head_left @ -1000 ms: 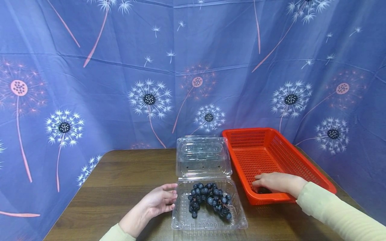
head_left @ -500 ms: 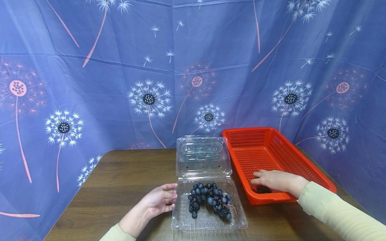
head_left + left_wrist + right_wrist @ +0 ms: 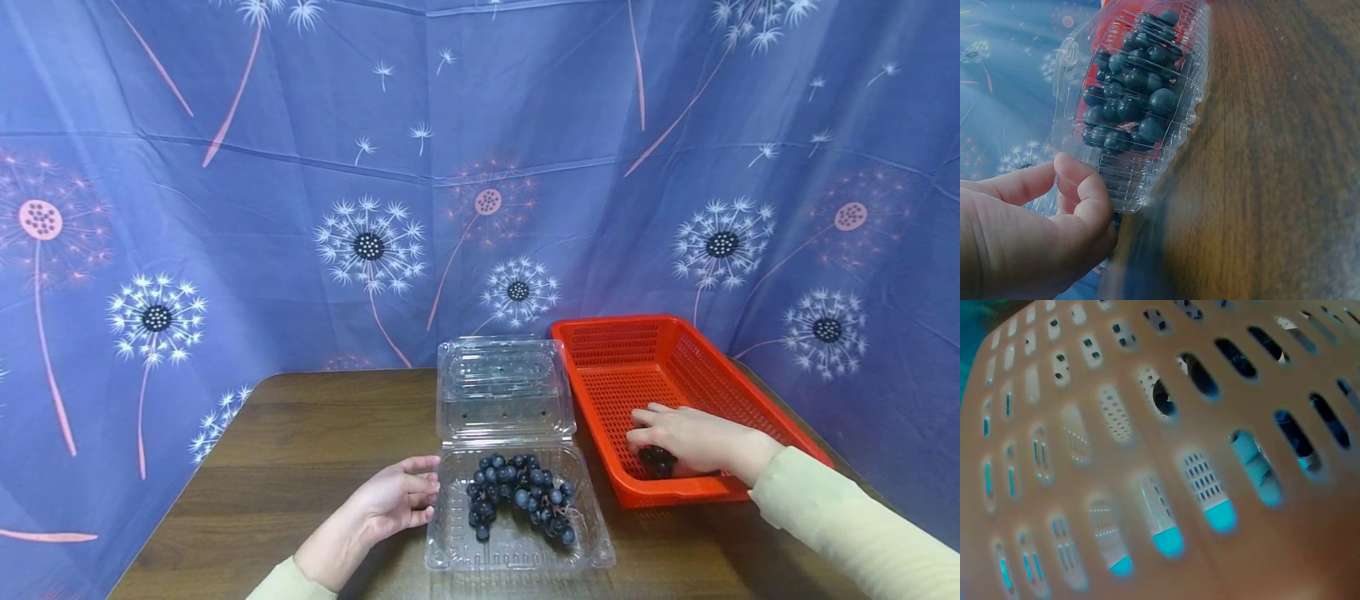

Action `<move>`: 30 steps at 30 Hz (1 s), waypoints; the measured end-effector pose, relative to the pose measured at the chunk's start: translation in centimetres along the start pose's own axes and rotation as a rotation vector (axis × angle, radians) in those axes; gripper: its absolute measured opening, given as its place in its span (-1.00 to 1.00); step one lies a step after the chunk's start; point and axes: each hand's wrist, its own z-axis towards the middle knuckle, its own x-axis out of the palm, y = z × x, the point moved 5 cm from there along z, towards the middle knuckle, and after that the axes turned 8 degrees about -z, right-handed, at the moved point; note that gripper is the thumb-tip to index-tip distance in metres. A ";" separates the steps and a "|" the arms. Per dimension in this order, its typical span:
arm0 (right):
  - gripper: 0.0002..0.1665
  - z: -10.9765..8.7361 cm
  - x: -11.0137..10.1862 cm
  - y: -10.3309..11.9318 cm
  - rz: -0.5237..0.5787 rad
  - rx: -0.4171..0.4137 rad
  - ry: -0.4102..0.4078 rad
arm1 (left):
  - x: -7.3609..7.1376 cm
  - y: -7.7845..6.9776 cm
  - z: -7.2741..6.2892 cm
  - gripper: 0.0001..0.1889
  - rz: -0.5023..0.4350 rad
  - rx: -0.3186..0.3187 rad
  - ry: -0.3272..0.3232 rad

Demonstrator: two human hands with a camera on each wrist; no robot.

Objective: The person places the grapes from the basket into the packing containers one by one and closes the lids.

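A clear plastic clamshell container [image 3: 517,560] stands with its lid raised at the back and a bunch of dark grapes [image 3: 491,492] inside. At its left side, my left hand [image 3: 397,500] holds the rim between thumb and curled fingers; the left wrist view shows the fingertips [image 3: 1067,164] on the edge. My right hand [image 3: 690,435] reaches into the near end of the red basket [image 3: 630,492], fingers bent over a dark bunch of grapes [image 3: 658,461], which the hand partly covers. Slotted basket wall [image 3: 1141,450] fills the right wrist view, hiding that hand.
Container and basket stand side by side on a brown wooden table [image 3: 300,467]. The transparent lid [image 3: 506,392] is tilted up near the back edge. A blue dandelion-print cloth [image 3: 285,208] hangs behind and along the sides.
My right hand has risen slightly and shifted back inside the basket, and more of the grapes shows beneath it. My left hand and the container stay in place.
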 end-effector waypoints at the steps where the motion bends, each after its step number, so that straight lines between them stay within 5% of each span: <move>1: -0.37 0.0 -0.1 0.0 -0.009 -0.006 -0.007 | 0.0 0.0 0.0 -0.48 -0.001 0.001 0.001; 10: -0.37 0.7 -1.3 -0.2 -0.032 -0.010 -0.024 | 0.0 0.0 -0.1 -0.50 -0.005 0.005 0.068; 30: -0.43 2.0 -4.9 0.3 -0.110 -0.009 -0.049 | 0.0 -0.1 0.0 -0.47 0.003 -0.003 0.007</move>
